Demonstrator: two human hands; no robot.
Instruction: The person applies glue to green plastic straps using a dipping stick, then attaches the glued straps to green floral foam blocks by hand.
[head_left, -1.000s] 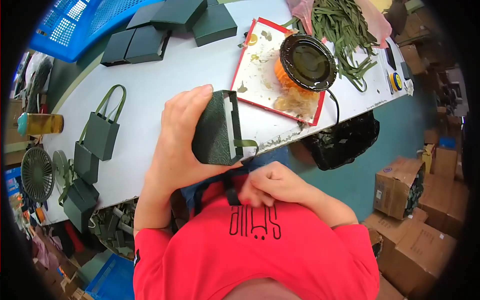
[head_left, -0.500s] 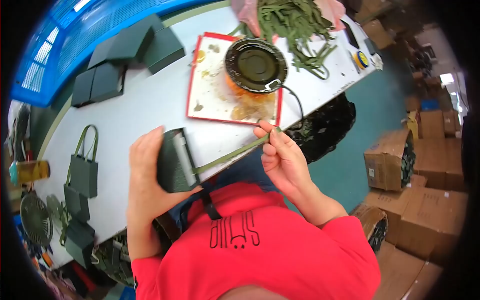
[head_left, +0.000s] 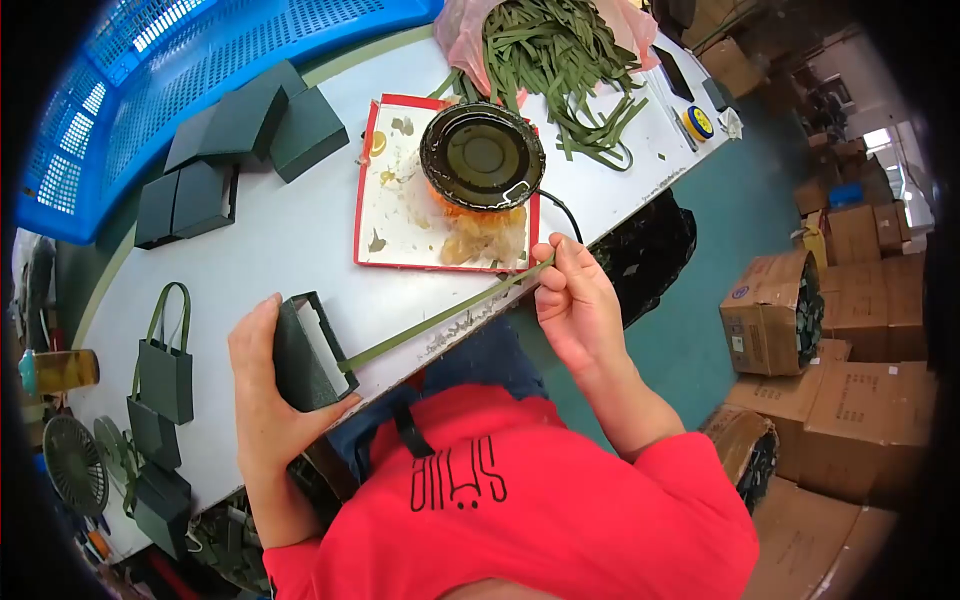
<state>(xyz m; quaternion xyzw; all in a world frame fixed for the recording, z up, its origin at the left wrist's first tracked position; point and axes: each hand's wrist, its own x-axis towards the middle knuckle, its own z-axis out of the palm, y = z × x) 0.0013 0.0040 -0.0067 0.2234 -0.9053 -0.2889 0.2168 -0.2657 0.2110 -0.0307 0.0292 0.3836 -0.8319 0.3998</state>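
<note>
Ribbon-stretching step, prob.: dk green box (head_left: 302, 362) is gripped in L hand (head_left: 262, 385) by tbl (head_left: 250, 270) near edge, left; ribbon (head_left: 447, 315) end is pinched in R hand (head_left: 582, 305). Steady tension seems req'd.

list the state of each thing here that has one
left hand, gripping box
right hand, pinching strap
box, pale inside showing
strap, drawn straight
pot, uncovered
pink bag, open, loose straps spilling out
carton, open
bottle, amber liquid inside
fan, running or not unclear
</note>
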